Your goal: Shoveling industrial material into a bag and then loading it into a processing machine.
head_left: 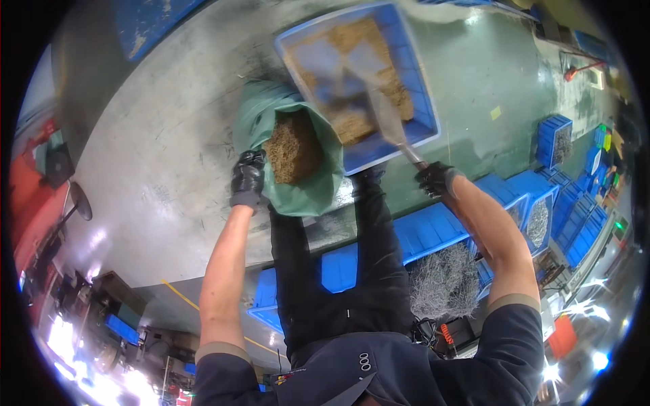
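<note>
A green sack [301, 199] stands open-mouthed in front of me, with brown, coarse grainy material [294, 149] inside. My left hand [248, 174], in a black glove, is closed on the sack's left rim. Just beyond and to the right lies a blue plastic bin [421, 101], holding more brown loose material [399, 88]. My right hand [437, 181], also gloved in black, grips the handle of a metal shovel [387, 118]. The shovel reaches over the bin; its far end is smeared by motion, so I cannot tell whether it carries any material.
Behind my legs stand several blue bins [430, 230], one heaped with tangled metal shavings [443, 281]. More blue crates [555, 139] are at the right. A red machine [34, 189] is at the far left. The floor [162, 149] is grey and green, with scuffs.
</note>
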`<action>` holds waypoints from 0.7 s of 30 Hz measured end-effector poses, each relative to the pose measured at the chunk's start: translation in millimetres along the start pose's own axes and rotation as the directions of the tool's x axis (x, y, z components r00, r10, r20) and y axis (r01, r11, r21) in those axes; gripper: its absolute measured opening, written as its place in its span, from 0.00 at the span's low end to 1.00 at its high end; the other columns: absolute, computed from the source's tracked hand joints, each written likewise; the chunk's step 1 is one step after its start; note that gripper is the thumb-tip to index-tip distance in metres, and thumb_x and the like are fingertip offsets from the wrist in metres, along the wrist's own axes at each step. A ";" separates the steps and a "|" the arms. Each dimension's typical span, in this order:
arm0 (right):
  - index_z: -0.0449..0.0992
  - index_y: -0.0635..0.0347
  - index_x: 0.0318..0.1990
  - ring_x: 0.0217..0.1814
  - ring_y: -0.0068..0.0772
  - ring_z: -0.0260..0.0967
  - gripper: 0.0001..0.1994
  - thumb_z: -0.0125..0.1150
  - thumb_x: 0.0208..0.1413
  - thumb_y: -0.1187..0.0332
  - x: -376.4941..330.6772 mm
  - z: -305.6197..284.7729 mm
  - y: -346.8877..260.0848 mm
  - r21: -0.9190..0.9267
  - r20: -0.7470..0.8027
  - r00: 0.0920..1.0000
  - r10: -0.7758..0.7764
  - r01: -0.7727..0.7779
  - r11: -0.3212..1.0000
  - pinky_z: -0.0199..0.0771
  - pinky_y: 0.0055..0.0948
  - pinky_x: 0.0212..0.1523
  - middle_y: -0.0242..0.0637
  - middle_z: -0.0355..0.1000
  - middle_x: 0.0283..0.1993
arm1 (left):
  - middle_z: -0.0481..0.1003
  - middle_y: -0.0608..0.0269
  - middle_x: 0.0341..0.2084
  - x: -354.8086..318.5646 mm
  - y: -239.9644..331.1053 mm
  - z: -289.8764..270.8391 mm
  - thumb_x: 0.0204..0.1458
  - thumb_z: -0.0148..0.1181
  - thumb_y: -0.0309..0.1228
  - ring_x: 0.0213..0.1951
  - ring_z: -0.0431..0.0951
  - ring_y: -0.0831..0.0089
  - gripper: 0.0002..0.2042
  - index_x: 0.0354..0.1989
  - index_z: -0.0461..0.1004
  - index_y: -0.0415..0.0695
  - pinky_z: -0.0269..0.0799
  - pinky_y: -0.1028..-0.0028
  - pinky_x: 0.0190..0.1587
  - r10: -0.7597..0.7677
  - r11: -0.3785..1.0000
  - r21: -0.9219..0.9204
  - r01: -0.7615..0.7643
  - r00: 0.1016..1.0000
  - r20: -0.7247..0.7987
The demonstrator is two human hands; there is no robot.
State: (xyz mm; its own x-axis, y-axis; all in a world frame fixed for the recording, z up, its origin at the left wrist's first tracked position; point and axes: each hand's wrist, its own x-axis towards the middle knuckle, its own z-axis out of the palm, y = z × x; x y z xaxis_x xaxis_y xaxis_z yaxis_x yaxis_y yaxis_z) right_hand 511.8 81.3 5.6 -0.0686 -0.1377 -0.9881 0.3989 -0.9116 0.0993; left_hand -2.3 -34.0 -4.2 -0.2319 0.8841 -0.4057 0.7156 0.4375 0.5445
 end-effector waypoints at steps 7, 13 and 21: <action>0.76 0.51 0.38 0.22 0.32 0.72 0.10 0.54 0.58 0.57 38.8 -93.7 -59.4 -0.987 0.062 0.998 0.024 0.058 0.152 0.72 0.37 0.23 0.38 0.72 0.23 | 0.77 0.51 0.39 5.1 -26.5 19.0 0.57 0.50 0.35 0.42 0.76 0.54 0.12 0.41 0.78 0.44 0.71 0.64 0.45 -0.184 0.909 -0.386 0.155 0.982 -0.039; 0.73 0.56 0.21 0.26 0.34 0.74 0.13 0.63 0.52 0.60 71.2 -108.5 -161.9 -0.801 -0.388 0.726 0.568 -0.571 0.181 0.73 0.38 0.29 0.42 0.74 0.25 | 0.71 0.53 0.51 -1.4 -13.1 7.1 0.59 0.45 0.24 0.51 0.71 0.72 0.15 0.54 0.67 0.36 0.71 0.76 0.50 -0.139 0.887 -0.429 0.172 0.984 0.109; 0.79 0.63 0.30 0.24 0.43 0.74 0.16 0.68 0.47 0.57 19.5 21.1 -155.3 -0.803 -0.502 0.863 0.051 -0.487 0.345 0.75 0.44 0.25 0.45 0.75 0.26 | 0.78 0.62 0.35 -10.0 11.8 -24.3 0.58 0.55 0.27 0.33 0.74 0.79 0.07 0.43 0.74 0.42 0.69 0.80 0.34 -0.175 0.929 -0.349 0.124 0.978 -0.117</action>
State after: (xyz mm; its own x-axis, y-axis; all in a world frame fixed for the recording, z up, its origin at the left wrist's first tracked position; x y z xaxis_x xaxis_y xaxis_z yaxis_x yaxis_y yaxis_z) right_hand 429.2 212.1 -26.6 0.4200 0.0290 -0.9071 0.9048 0.0638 0.4210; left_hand -7.6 -33.6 24.1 -0.4289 0.8071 -0.4057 0.4063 0.5735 0.7113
